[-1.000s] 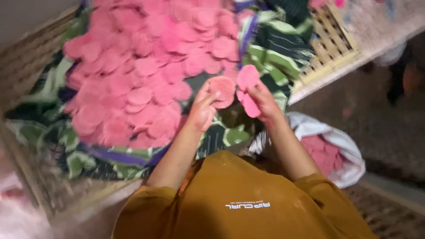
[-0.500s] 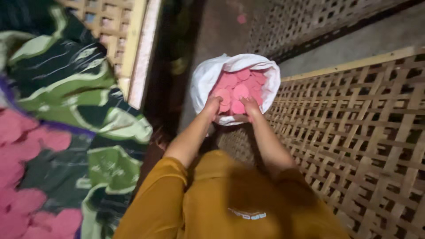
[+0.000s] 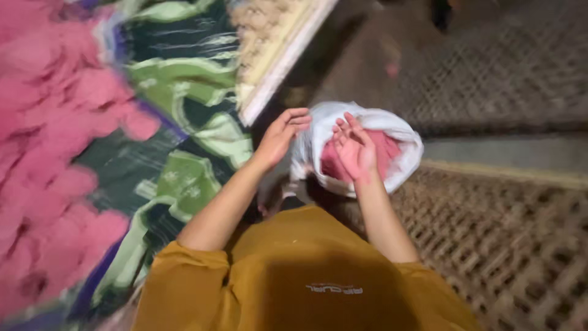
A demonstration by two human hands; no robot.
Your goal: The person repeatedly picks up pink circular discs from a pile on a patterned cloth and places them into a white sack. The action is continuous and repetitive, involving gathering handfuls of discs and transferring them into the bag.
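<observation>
Landmark: white plastic bag [image 3: 401,138], mouth open, on the floor in the dark gap between racks, part-filled with pink flat discs [image 3: 387,154].

Far left of the bag: spread of pink round wafers [image 3: 46,122] on a green, dark and purple patterned cloth [image 3: 184,178], heavily blurred. Risk: loose pieces near the cloth's edge slipping into the gap if the cloth gets dragged or knocked by a knee.

Left of the bag, up: pale wooden lattice frame [image 3: 282,43] under the cloth, its edge overhanging the gap.

At the bag's left rim: left hand [image 3: 280,136], palm turned inward, fingers slightly curled and apart, empty as far as visible.

Directly above the bag's mouth: right hand [image 3: 354,150], palm up, fingers spread, nothing gripped, tinted pink. Risk: residue on the palm transferring to other surfaces.

Risk at the bag: thin unsupported walls, neither hand on the rim; possible collapse or tipping, spilling discs onto the floor. Brittle discs likely to crack if dropped from height.

Right of the bag: brown woven lattice rack [image 3: 508,245], bare.
</observation>
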